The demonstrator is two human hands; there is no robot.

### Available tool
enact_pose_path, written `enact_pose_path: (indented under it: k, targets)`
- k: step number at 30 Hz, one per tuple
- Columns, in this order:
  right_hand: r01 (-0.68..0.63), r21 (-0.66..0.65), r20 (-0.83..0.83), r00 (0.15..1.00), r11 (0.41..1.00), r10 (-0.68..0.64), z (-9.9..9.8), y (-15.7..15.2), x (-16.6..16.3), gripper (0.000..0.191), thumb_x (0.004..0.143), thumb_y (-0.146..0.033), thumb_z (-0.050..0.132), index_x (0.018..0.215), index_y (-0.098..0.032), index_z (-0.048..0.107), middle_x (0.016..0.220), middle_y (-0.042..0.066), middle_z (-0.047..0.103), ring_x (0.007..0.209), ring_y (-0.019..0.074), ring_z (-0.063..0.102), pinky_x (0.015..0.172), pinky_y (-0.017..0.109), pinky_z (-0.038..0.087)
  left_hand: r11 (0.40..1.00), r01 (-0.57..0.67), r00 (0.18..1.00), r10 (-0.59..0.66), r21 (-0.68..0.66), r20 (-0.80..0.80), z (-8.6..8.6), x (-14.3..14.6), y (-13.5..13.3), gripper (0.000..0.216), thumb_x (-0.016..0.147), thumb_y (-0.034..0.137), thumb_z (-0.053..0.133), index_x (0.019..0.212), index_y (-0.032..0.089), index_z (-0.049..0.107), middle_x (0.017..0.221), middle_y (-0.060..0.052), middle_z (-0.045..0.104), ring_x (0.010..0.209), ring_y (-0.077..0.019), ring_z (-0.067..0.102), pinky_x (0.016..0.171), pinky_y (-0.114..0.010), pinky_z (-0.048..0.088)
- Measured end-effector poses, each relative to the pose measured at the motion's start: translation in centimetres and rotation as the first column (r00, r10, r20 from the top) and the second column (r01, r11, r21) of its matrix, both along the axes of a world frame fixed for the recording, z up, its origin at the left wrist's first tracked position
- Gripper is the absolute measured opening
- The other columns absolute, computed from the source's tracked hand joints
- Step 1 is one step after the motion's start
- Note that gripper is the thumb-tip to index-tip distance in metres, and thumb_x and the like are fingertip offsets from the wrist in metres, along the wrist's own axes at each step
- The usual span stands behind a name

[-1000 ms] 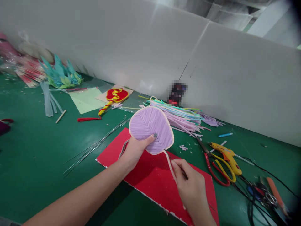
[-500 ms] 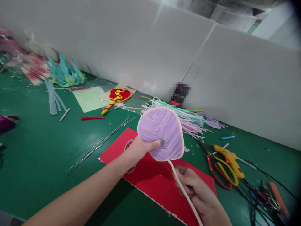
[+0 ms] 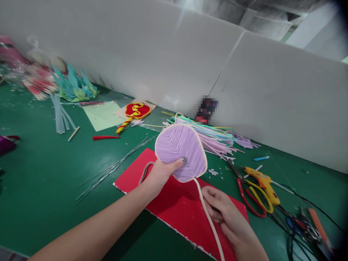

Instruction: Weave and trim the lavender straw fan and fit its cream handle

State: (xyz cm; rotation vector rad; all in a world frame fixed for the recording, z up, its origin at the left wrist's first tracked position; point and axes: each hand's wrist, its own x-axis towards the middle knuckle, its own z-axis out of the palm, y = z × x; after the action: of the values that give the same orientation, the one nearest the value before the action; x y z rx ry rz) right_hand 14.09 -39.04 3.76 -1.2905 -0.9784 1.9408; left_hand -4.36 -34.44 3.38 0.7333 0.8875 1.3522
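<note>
In my left hand (image 3: 163,174) is a rounded purple fan-shaped piece (image 3: 181,148), made of pipe cleaners laid side by side and edged in cream. My thumb presses on its face while the other fingers are hidden behind it. A long cream pipe cleaner (image 3: 209,217) runs down from the lower edge of the piece. Curled around beside this strip, the fingertips of my right hand (image 3: 224,208) appear to pinch it loosely; the exact contact is partly hidden. Below both hands lies a red board (image 3: 182,206), with a grey loop (image 3: 145,172) on it near my left wrist.
Behind the piece lies a pile of pastel pipe cleaners (image 3: 217,139). At right are scissors (image 3: 251,195), a yellow glue gun (image 3: 262,183) and pliers-like tools with cables. Thin wires (image 3: 116,166), a red-and-yellow fan (image 3: 137,110) and glue sticks (image 3: 60,114) lie left.
The purple piece has shifted slightly left and tilted in my left hand. My right hand stays low beside the cream strip, which now hangs farther left at its lower end.
</note>
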Motion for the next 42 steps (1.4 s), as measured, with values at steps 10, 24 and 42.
enact_pose_path:
  k: [10, 24, 42]
  targets:
    - [0.065, 0.540, 0.541, 0.737, 0.839, -0.405, -0.1, -0.6, -1.6, 0.028, 0.073, -0.045, 0.060, 0.080, -0.018, 0.060, 0.063, 0.001, 0.059, 0.053, 0.0130, 0.050, 0.049, 0.023, 0.039, 0.980, -0.173, 0.984, 0.176, -0.096, 0.016, -0.2, 0.8, -0.2, 0.057, 0.061, 0.026, 0.074, 0.116, 0.021, 0.057, 0.114, -0.006, 0.063, 0.105, -0.0242, 0.057, 0.095, -0.040, 0.043]
    - [-0.265, 0.843, 0.537, 0.484, 0.469, -0.691, -0.8, -2.0, -1.9, 0.016, 0.085, -0.028, 0.050, 0.085, -0.017, 0.061, 0.076, 0.006, 0.068, 0.069, 0.0155, 0.063, 0.061, 0.022, 0.044, 0.996, -0.091, 0.990, 0.093, -0.022, 0.108, 0.7, 0.3, -0.2, 0.061, 0.065, 0.024, 0.072, 0.123, 0.024, 0.050, 0.114, -0.006, 0.063, 0.111, -0.0243, 0.053, 0.099, -0.042, 0.039]
    - [0.114, 0.009, 0.085, 0.990, 0.993, -0.115, 0.2, -0.3, -0.2, 0.037, 0.062, -0.048, 0.070, 0.064, -0.017, 0.050, 0.037, -0.011, 0.029, 0.035, 0.0013, 0.014, 0.036, 0.016, 0.007, 1.000, -0.005, 0.989, 0.004, -0.006, -0.147, 0.8, -0.2, -0.4, 0.065, 0.059, 0.030, 0.076, 0.120, 0.023, 0.054, 0.110, -0.007, 0.065, 0.108, -0.0261, 0.055, 0.096, -0.042, 0.041]
